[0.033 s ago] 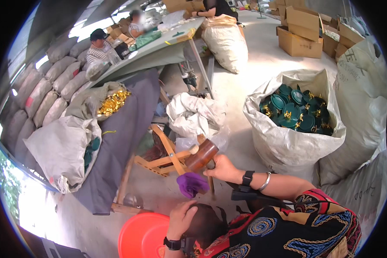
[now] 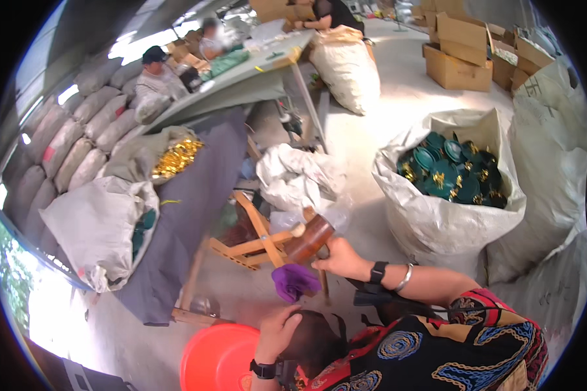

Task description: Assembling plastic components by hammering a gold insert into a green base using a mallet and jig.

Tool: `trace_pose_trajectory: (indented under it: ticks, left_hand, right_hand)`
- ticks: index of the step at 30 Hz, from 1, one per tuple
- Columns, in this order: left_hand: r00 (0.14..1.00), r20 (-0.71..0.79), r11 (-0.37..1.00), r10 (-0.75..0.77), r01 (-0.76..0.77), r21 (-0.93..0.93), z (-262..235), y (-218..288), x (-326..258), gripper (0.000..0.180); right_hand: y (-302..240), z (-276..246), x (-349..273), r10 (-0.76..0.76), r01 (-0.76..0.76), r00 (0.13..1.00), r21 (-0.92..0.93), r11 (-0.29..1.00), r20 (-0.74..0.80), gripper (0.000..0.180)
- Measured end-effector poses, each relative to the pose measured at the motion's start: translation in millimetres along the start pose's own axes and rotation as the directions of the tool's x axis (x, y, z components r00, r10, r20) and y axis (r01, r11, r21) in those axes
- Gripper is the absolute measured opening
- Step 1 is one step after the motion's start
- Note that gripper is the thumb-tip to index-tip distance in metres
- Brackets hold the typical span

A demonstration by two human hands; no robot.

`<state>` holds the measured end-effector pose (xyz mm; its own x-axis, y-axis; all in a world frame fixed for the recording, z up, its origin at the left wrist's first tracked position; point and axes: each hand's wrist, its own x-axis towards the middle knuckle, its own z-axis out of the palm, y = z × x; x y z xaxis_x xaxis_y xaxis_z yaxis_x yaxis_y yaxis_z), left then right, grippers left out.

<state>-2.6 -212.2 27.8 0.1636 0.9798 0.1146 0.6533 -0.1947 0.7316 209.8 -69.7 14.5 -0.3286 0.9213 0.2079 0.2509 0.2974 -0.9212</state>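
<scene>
Although the whole view slides slightly against the picture just before, the hands and the things around them keep almost the same places to one another, so no hold looks newly taken or released.

At the far left, filled sacks (image 2: 62, 143) are piled up, and in front of them a white sack (image 2: 88, 225) shows green pieces (image 2: 143, 228) at its mouth. Next comes a gold heap (image 2: 178, 158), then a grey cloth (image 2: 189, 241) that hangs down. Behind stands the table (image 2: 270, 58).

Lower, a red basin (image 2: 205, 358) is on the floor. Just beside its right rim is the left hand (image 2: 275, 335), with fingers half bent against a dark round thing (image 2: 310, 342); whether it really grips this, I cannot say.

Above it, a wooden frame (image 2: 259, 229) stands crossed, and a purple thing (image 2: 295, 283), folded like cloth, is at its lower end, between the two hands. Further right, a brown cylinder (image 2: 310, 240) lies tilted. At its lower end is the right hand (image 2: 340, 259), with fingers curled inward; what they hold is hidden.

At the right, a big sack (image 2: 430, 231) contains green discs (image 2: 425, 158) with gold pieces.
</scene>
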Motion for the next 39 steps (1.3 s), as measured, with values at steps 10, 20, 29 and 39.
trace_pose_trajectory:
  ticks: [10,20,29,39]
  left_hand:
    - [0.998,-0.018,0.998,-0.064,0.063,-0.028,11,-5,-19,0.029]
    - [0.981,-0.184,0.994,-0.062,0.076,0.072,11,0,-22,0.029]
    - [0.959,-0.284,1.0,0.005,-0.001,0.016,13,15,-40,0.023]
    - [0.919,-0.364,0.937,0.149,-0.014,0.349,25,28,-36,0.031]
  right_hand:
    - [6,-3,-17,0.065,-0.069,0.998,0.176,0.982,0.027,0.047]
    - [-21,-9,-15,-0.194,0.219,0.969,0.17,0.961,-0.152,0.035]
    - [-8,-5,-19,0.258,-0.257,0.962,0.594,0.762,0.086,0.029]
    - [15,-12,7,0.417,-0.294,0.909,0.691,0.66,-0.011,0.015]
